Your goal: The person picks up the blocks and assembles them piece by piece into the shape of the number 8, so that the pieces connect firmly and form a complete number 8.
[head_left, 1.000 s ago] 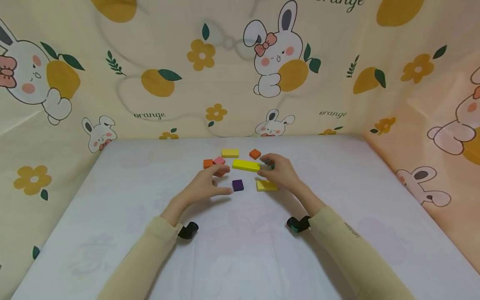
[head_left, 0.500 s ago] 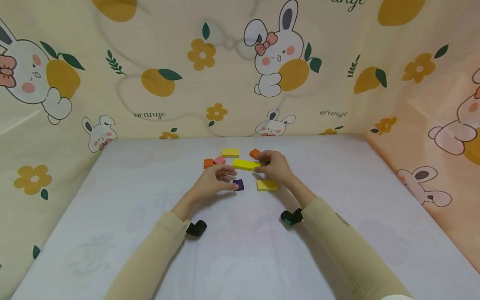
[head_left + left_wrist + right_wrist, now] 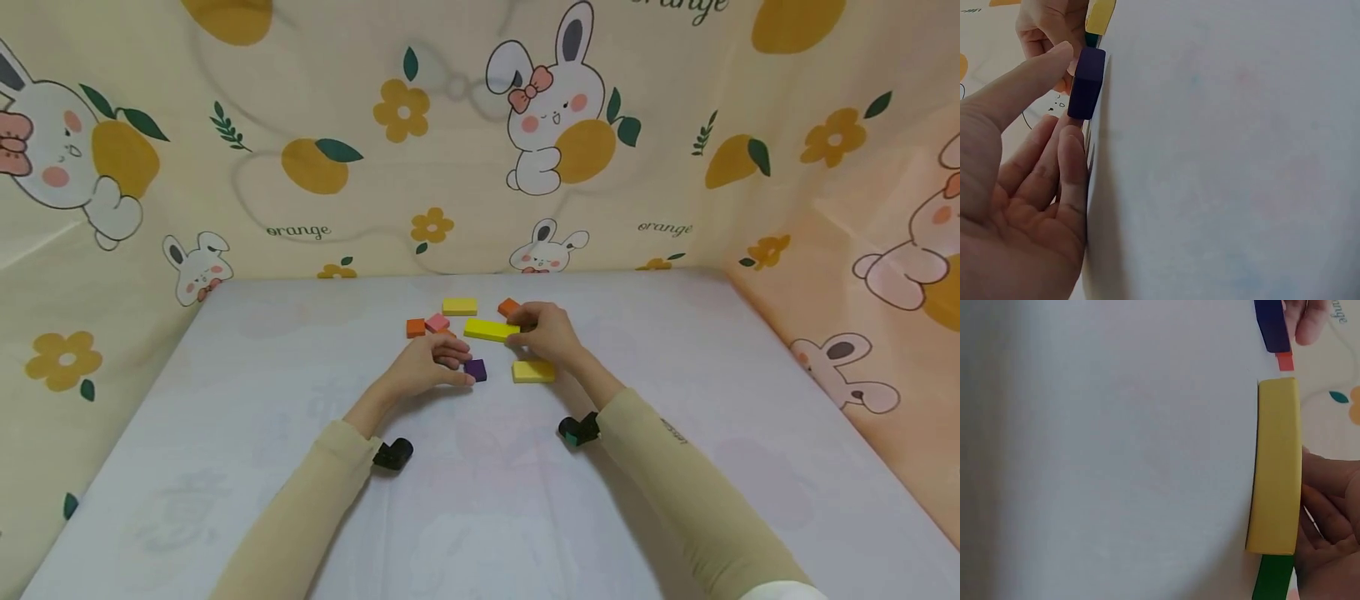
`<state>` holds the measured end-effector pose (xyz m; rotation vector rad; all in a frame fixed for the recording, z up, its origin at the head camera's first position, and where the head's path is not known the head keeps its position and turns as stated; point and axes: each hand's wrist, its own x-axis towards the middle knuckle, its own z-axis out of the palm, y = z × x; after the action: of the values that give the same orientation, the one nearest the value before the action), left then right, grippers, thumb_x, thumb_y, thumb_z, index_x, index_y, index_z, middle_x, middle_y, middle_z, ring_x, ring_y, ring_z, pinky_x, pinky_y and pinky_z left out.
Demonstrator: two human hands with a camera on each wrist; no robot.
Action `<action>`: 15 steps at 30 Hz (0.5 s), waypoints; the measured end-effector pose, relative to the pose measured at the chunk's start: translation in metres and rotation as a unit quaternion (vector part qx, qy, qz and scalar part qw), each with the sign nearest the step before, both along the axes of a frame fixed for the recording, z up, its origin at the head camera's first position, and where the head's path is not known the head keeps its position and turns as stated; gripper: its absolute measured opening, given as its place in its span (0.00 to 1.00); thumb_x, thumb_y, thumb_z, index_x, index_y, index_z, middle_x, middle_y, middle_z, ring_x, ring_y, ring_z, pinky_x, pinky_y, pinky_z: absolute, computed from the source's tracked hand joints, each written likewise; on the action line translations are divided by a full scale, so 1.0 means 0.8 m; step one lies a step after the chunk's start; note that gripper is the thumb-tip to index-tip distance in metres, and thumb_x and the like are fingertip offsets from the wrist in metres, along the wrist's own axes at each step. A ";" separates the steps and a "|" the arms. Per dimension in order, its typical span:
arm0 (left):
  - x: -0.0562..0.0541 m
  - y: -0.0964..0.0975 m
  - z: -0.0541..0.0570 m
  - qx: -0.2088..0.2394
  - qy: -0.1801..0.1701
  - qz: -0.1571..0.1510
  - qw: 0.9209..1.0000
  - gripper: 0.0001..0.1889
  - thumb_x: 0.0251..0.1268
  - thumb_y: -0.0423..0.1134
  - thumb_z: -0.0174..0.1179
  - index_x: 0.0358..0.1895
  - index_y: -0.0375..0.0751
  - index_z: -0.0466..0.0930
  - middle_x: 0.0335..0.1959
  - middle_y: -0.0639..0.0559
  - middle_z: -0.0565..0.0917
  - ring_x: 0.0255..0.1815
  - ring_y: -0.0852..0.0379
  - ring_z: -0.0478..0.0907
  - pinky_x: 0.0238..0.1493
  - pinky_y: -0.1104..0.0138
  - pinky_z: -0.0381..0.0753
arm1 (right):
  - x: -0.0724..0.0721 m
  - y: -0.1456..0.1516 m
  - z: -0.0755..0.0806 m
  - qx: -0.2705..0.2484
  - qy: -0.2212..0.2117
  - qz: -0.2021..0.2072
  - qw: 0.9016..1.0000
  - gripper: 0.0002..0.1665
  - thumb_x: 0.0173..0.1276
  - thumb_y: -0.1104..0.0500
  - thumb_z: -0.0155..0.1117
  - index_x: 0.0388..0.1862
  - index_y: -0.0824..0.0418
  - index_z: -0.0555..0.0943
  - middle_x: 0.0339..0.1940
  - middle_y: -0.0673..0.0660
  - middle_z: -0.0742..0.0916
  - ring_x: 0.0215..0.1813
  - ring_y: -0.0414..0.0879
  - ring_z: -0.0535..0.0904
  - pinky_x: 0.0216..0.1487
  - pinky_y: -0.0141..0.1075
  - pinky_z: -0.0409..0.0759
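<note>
Purple block [image 3: 476, 370] (presumably light, stiff) is best side-pinched. At 9 o'clock, left hand [image 3: 426, 365] is half-spread, empty; right hand [image 3: 550, 333] cannot be judged.

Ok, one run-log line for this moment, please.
left grip: at purple block; right grip: at long yellow block, right end; contact: unclear

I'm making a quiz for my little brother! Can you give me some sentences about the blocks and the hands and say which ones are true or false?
1. The purple block is right next to the left hand. True.
2. The purple block is round like a ball. False: it has flat sides and corners.
3. A green block shows in the right wrist view. True.
4. The pink block is nearer the left hand than the right hand. True.
5. The purple block is to the right of the right hand. False: it is to the left of it.
</note>
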<state>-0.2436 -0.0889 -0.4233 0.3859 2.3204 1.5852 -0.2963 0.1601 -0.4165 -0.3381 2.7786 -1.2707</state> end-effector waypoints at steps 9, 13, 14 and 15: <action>-0.004 0.001 -0.004 -0.001 0.001 -0.002 1.000 0.26 0.50 0.36 0.77 0.53 0.38 0.80 0.46 0.48 0.83 0.46 0.51 0.79 0.54 0.63 0.76 | -0.004 0.004 0.000 0.002 -0.006 -0.002 1.000 0.14 0.60 0.62 0.76 0.44 0.59 0.85 0.42 0.54 0.86 0.43 0.51 0.77 0.51 0.40 0.76; -0.004 0.004 -0.004 -0.013 0.005 0.003 1.000 0.25 0.49 0.37 0.78 0.52 0.40 0.80 0.45 0.50 0.83 0.46 0.52 0.79 0.53 0.63 0.76 | -0.004 0.005 0.001 0.005 -0.001 0.002 1.000 0.13 0.59 0.62 0.76 0.43 0.60 0.85 0.40 0.54 0.86 0.42 0.51 0.78 0.50 0.40 0.76; -0.004 0.005 -0.004 -0.016 0.006 0.004 1.000 0.25 0.48 0.37 0.78 0.51 0.40 0.80 0.45 0.50 0.83 0.46 0.52 0.78 0.53 0.64 0.76 | -0.004 0.005 0.001 0.005 0.000 0.003 1.000 0.13 0.59 0.62 0.76 0.43 0.60 0.86 0.40 0.54 0.86 0.42 0.51 0.78 0.49 0.40 0.76; -0.005 0.005 -0.004 -0.020 0.007 0.006 1.000 0.25 0.48 0.37 0.78 0.51 0.40 0.81 0.45 0.51 0.83 0.45 0.53 0.78 0.53 0.64 0.77 | -0.004 0.005 0.002 0.006 0.001 0.003 1.000 0.13 0.59 0.62 0.76 0.43 0.60 0.86 0.40 0.54 0.86 0.42 0.50 0.78 0.49 0.40 0.76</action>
<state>-0.2474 -0.0845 -0.4262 0.3756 2.3666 1.5432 -0.2998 0.1640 -0.4152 -0.3482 2.7841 -1.2517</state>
